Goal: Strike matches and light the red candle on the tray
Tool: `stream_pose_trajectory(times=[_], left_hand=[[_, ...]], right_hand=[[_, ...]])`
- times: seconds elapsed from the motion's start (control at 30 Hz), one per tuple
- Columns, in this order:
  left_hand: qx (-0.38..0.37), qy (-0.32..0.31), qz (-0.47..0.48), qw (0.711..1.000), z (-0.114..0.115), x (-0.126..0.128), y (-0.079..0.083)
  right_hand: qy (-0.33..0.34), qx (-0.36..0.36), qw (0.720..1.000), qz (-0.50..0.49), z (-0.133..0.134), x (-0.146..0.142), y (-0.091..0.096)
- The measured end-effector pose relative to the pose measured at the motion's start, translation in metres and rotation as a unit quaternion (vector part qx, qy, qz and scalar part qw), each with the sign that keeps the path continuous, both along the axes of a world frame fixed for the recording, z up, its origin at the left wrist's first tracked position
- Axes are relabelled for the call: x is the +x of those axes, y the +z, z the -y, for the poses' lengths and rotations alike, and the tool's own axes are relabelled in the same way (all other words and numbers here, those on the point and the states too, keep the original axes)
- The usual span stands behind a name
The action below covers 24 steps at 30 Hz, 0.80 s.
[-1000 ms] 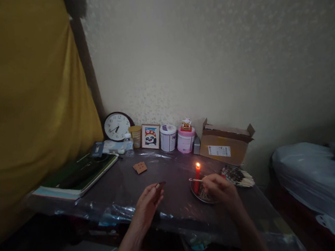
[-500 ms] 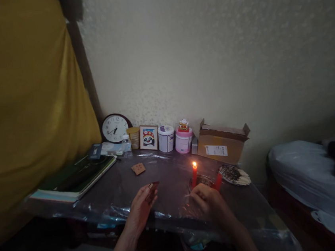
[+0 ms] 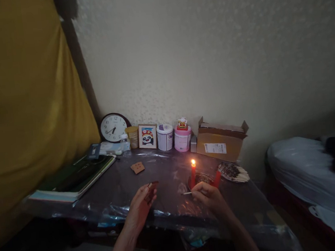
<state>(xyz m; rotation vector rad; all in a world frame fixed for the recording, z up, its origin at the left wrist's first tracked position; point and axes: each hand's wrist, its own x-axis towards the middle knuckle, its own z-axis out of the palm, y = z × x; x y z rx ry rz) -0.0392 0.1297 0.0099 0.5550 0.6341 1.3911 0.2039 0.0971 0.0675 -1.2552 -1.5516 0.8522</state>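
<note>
My left hand [image 3: 141,206] is closed around a small brown matchbox [image 3: 151,186] above the front of the table. Between the fingertips of my right hand [image 3: 206,195] is a thin matchstick [image 3: 187,193], pointing left, with no flame visible on it. Just behind that hand stands a lit red candle [image 3: 193,174]. A second red candle [image 3: 217,179], showing no flame, leans to the right of it. Between the two candles lies a round dish [image 3: 203,179], partly hidden by my right hand. Farther right, a plate [image 3: 235,172] holds many matchsticks, some with dark heads.
Small brown cardboard pieces [image 3: 137,167] lie at mid-table. Along the wall stand a clock [image 3: 114,128], a picture frame [image 3: 147,136], a white tub [image 3: 165,137], a pink tub [image 3: 182,139] and an open cardboard box [image 3: 220,142]. Books [image 3: 74,181] lie at left. Plastic sheeting covers the table.
The matchstick in my right hand shows clearly now, where it was blurred before. My right hand has shifted slightly; my left keeps its hold on the matchbox. The view has moved a little.
</note>
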Motion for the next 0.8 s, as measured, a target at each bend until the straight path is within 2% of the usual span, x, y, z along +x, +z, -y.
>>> stream_pose_trajectory(times=[0.23, 0.53, 0.7, 0.8], left_hand=[[-0.001, -0.002, 0.000, 1.000, -0.002, 0.000, -0.002], [0.010, -0.014, -0.004, 1.000, -0.002, -0.002, -0.007], [-0.005, -0.013, -0.003, 1.000, -0.003, -0.001, -0.006], [-0.012, -0.014, 0.000, 1.000, -0.002, -0.001, -0.005]], right_hand=[[0.002, -0.018, 0.999, -0.050, -0.005, 0.009, -0.004], [0.028, -0.039, 0.997, -0.054, 0.001, 0.014, -0.001], [0.048, -0.045, 0.991, -0.113, 0.009, 0.023, 0.010], [-0.002, -0.007, 0.993, -0.116, 0.014, 0.042, 0.021]])
